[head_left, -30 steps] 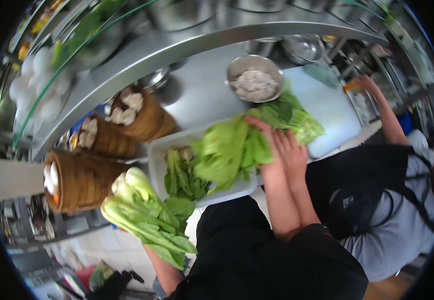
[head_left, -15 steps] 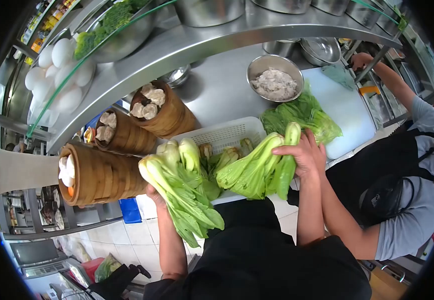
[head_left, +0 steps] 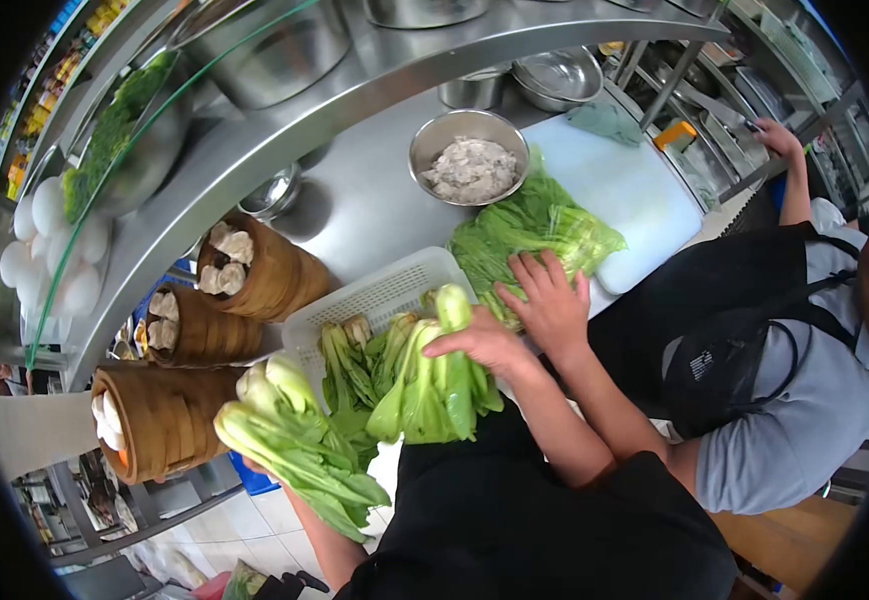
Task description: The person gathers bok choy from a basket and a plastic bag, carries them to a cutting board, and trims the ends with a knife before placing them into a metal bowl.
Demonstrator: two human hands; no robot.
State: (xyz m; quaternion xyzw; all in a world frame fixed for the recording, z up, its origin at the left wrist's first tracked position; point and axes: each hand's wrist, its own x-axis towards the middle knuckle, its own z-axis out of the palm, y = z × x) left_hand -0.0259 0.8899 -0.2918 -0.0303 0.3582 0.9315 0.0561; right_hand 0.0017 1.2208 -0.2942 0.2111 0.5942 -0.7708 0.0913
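Note:
My left hand (head_left: pixel 261 467), mostly hidden behind leaves, is closed round a bunch of bok choy (head_left: pixel 305 455) left of the basket. In my right hand (head_left: pixel 490 342) is another bunch of bok choy (head_left: pixel 430 395), gripped near its pale stalks, leaves hanging over the basket's front side. The white perforated basket (head_left: pixel 395 280) between my hands holds more bok choy (head_left: pixel 347 362). Just beyond my right hand, a co-worker's hand (head_left: pixel 547 300) lies spread on a clear plastic bag of leafy greens (head_left: pixel 535 225).
Bamboo steamers (head_left: pixel 180 410) with dumplings stand at left. A steel bowl of pale minced filling (head_left: pixel 470 170) sits behind the greens, beside a white cutting board (head_left: pixel 635 180). A steel shelf (head_left: pixel 375 85) arches overhead with eggs (head_left: pixel 55 245) and broccoli. A co-worker stands close at right.
The view has shifted, so the bench items appear further left. My right hand has lowered its bok choy toward the basket. The co-worker's nearer hand now lies on the bagged greens.

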